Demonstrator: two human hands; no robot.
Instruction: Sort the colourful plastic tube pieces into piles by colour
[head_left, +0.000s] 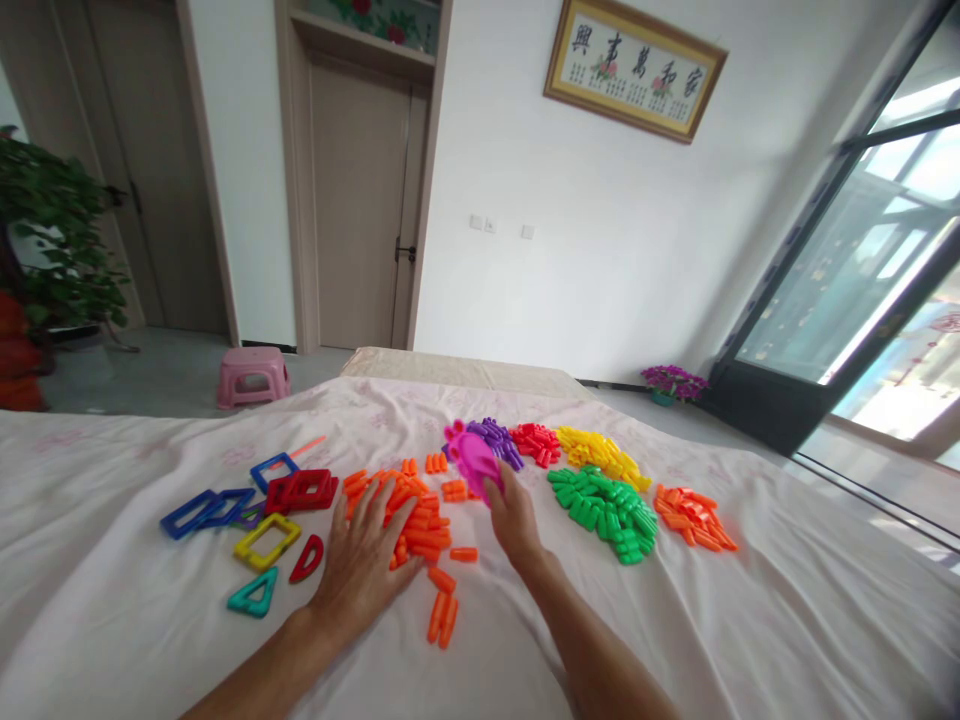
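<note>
My left hand point(367, 540) lies spread over a pile of orange plastic building pieces point(420, 510), its fingertips resting on them. In my right hand point(514, 520) is a bright pink plastic toy point(474, 458) with rounded knobs at its far end; its exact kind is unclear. Thumb and fingers close around the near end of it. Behind this toy, a purple pile point(496, 440) is partly hidden. A few loose orange pieces point(442, 618) lie on the cloth between my forearms.
Magnetic frame tiles point(266, 540) in several colours lie to the left. On the right are red point(535, 443), yellow point(604, 455) and green point(607, 512) piles, plus another orange pile point(694, 517). A pale cloth point(750, 620) covers the surface. A pink stool point(253, 377) stands beyond.
</note>
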